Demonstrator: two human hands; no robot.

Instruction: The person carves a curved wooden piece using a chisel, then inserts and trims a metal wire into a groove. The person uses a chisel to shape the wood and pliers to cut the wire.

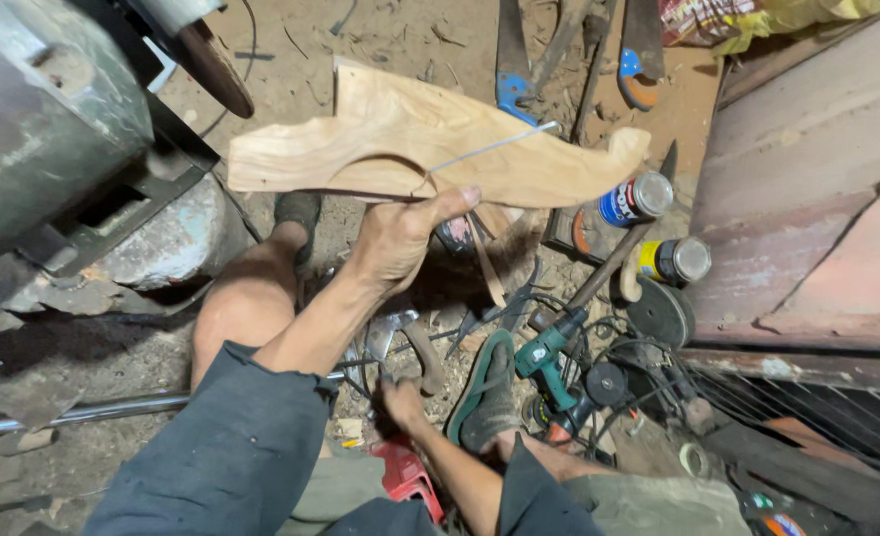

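My left hand (400, 238) grips the lower edge of a pale carved wooden piece (390, 139) with curved cut-outs and holds it up flat over the ground. A thin metal rod (494, 146) lies across the wood near my thumb. My right hand (402, 402) reaches down into a heap of metal hand tools (392, 333) on the dirt floor, its fingers among them. Whether it grips one is unclear. My bare left knee (246, 313) and my foot in a green sandal (484, 392) flank it.
A green power drill (549, 357) with cables lies right of the sandal. Two spray cans (638, 199) (673, 260), a hammer (609, 268) and blue-handled saws (512, 69) lie beyond. A grey machine (53, 119) with a disc (216, 65) stands left, rusty metal sheets (807, 199) right, a steel pipe (72, 412) low left.
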